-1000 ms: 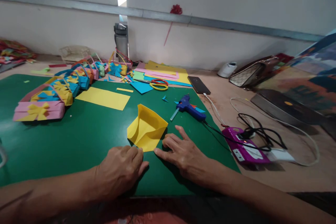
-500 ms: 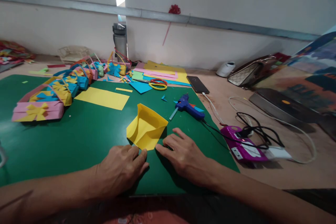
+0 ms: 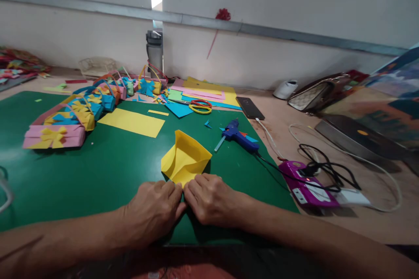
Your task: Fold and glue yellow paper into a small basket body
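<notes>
A folded sheet of yellow paper (image 3: 186, 157) stands partly opened up on the green mat (image 3: 98, 174), its near edge toward me. My left hand (image 3: 155, 205) is closed on the left part of that near edge, thumb and fingers pressed together. My right hand (image 3: 211, 198) is closed on the edge just to the right, its fingers curled and almost touching the left hand. Both hands hide the bottom edge of the paper. Beyond it to the right lies a blue hot glue gun (image 3: 240, 136) with a glue stick poking out.
Several small paper baskets with bows (image 3: 54, 136) line the left side. A flat yellow sheet (image 3: 132, 122), scissors (image 3: 200, 106) and stacked coloured paper (image 3: 225, 92) lie farther back. On the right are a phone (image 3: 249, 107), a purple power strip (image 3: 304, 183) and loose cables.
My right hand has moved left and its fingers have closed on the near edge of the yellow paper, beside my left hand. The view has shifted slightly.
</notes>
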{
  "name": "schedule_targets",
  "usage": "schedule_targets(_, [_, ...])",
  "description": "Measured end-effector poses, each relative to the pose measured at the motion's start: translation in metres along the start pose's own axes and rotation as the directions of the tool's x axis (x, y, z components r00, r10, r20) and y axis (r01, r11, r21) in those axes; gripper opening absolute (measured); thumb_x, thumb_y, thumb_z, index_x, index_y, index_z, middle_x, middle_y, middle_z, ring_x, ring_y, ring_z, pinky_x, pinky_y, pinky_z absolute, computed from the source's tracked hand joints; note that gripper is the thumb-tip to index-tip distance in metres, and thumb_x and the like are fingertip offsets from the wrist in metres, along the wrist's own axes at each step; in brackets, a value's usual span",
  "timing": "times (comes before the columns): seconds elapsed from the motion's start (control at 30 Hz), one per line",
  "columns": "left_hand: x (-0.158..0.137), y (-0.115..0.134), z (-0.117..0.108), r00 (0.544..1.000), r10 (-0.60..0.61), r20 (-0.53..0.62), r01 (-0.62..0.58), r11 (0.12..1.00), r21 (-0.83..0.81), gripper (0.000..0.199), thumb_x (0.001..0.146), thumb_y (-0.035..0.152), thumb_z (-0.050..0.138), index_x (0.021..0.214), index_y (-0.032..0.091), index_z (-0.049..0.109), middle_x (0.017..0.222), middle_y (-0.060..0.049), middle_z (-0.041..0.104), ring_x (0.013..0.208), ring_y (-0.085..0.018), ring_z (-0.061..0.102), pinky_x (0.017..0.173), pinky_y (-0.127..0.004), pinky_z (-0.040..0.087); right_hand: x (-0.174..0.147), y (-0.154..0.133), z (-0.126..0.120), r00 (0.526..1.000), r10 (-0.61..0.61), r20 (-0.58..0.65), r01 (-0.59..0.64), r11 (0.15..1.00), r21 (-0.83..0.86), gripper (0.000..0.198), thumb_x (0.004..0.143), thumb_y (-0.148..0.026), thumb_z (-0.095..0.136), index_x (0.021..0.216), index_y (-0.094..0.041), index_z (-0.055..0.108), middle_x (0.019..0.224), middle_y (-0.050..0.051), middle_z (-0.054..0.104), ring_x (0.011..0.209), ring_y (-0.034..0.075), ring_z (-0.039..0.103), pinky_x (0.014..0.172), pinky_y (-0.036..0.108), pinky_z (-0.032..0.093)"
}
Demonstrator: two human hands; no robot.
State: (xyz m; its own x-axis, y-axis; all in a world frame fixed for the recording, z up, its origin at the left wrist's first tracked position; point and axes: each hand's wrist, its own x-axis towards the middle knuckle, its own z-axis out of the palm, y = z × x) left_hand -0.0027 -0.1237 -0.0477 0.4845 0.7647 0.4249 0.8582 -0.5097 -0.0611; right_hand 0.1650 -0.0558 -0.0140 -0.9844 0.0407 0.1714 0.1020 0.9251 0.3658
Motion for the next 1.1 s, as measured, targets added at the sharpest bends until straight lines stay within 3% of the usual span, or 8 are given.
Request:
schedule_targets(0.27, [0.000,0.001,0.001,1.000,-0.002,0.013,0.001,1.000,0.019,0.014,0.082,0.026,0.051,0.072,0.016,0.055,0.057,-0.001,0.058,0.047,-0.019,0.058,0.039,-0.028,0.041,-0.013,0.005,-0.003,0.997,0.068,0.038,-0.068,0.997,-0.020,0.022,0.084,-0.008,0.036,0.071,-0.016,0.052,0.061,0.004,0.052,0.051,0.016,0.046,0.045,0.031,0.028])
schedule_targets(0.5, [0.001,-0.001,0.002,0.999,0.021,-0.026,-0.021,1.000,-0.005,0.022,0.085,0.025,0.046,0.065,0.019,0.051,0.052,0.000,0.054,0.043,-0.020,0.055,0.037,-0.029,0.038,0.003,0.005,0.008,0.998,0.036,-0.045,-0.035,0.999,0.026,0.026,0.086,-0.008,0.035,0.068,-0.016,0.053,0.059,0.004,0.052,0.052,0.017,0.045,0.045,0.030,0.023])
schedule_targets(0.6, [0.000,-0.001,0.000,1.000,0.020,-0.013,-0.020,1.000,-0.012,0.016,0.085,0.025,0.046,0.071,0.018,0.051,0.055,0.000,0.055,0.046,-0.019,0.056,0.039,-0.028,0.039,-0.004,0.007,0.016,0.973,0.216,-0.080,-0.195,0.958,0.212,0.025,0.088,-0.011,0.038,0.068,-0.016,0.053,0.063,0.003,0.054,0.055,0.015,0.046,0.049,0.028,0.028])
schedule_targets(0.7, [-0.001,-0.002,-0.002,0.997,0.056,-0.048,-0.057,0.998,-0.035,0.012,0.086,0.026,0.046,0.087,0.016,0.052,0.059,0.000,0.058,0.048,-0.019,0.057,0.041,-0.029,0.039,-0.013,0.009,0.018,0.903,0.424,-0.075,-0.364,0.845,0.391,0.018,0.089,-0.018,0.043,0.078,-0.016,0.056,0.070,0.003,0.056,0.064,0.014,0.049,0.055,0.025,0.034])
schedule_targets(0.83, [0.000,-0.009,-0.006,0.974,0.092,-0.207,-0.112,0.990,-0.090,0.014,0.088,0.024,0.046,0.098,0.014,0.049,0.063,-0.001,0.060,0.051,-0.017,0.055,0.047,-0.028,0.040,-0.014,0.008,0.011,0.893,0.450,0.005,-0.403,0.795,0.454,0.012,0.084,-0.028,0.056,0.082,-0.016,0.057,0.078,0.005,0.058,0.074,0.016,0.051,0.061,0.026,0.036])
schedule_targets(0.97, [0.006,-0.022,-0.010,0.952,-0.017,-0.305,-0.047,0.978,-0.202,0.016,0.086,0.020,0.048,0.101,0.014,0.050,0.072,-0.003,0.061,0.063,-0.016,0.056,0.057,-0.027,0.043,-0.009,0.003,0.010,0.899,0.433,0.071,-0.408,0.765,0.497,0.011,0.083,-0.021,0.055,0.073,-0.016,0.054,0.076,0.004,0.056,0.070,0.014,0.050,0.059,0.025,0.036])
schedule_targets(1.1, [0.016,-0.036,-0.010,0.936,-0.184,-0.299,0.082,0.943,-0.323,0.021,0.087,0.019,0.045,0.108,0.014,0.049,0.078,-0.005,0.061,0.071,-0.016,0.056,0.066,-0.028,0.046,-0.009,0.004,0.012,0.897,0.441,-0.035,-0.370,0.791,0.488,0.013,0.085,-0.017,0.051,0.072,-0.016,0.055,0.075,0.004,0.057,0.068,0.014,0.049,0.059,0.025,0.037])
